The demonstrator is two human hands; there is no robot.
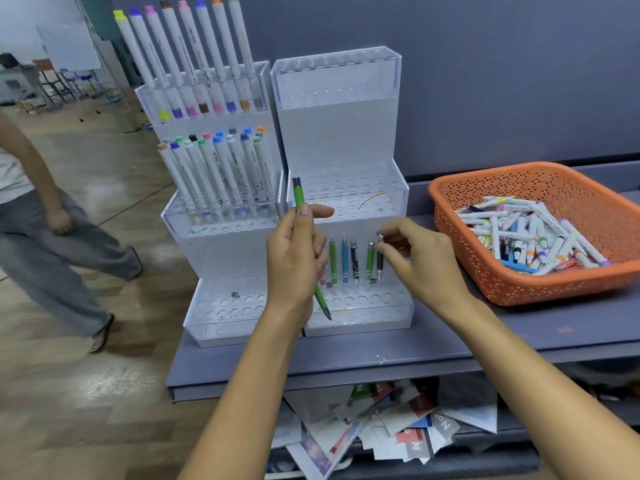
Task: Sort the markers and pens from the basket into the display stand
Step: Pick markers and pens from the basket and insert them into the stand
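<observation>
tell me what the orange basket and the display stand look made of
Orange basket: moulded plastic, matte, judging by its uniform colour, perforated walls and thick rolled rim. Display stand: clear glossy acrylic, likely, given see-through tiers with reflections and drilled holes; its white back panels look like opaque plastic.

Two display stands [341, 133], one orange basket [457, 244], eight markers [211, 46] in the top row

Tilted green pen [298, 195] before display stand [339, 133]
</observation>
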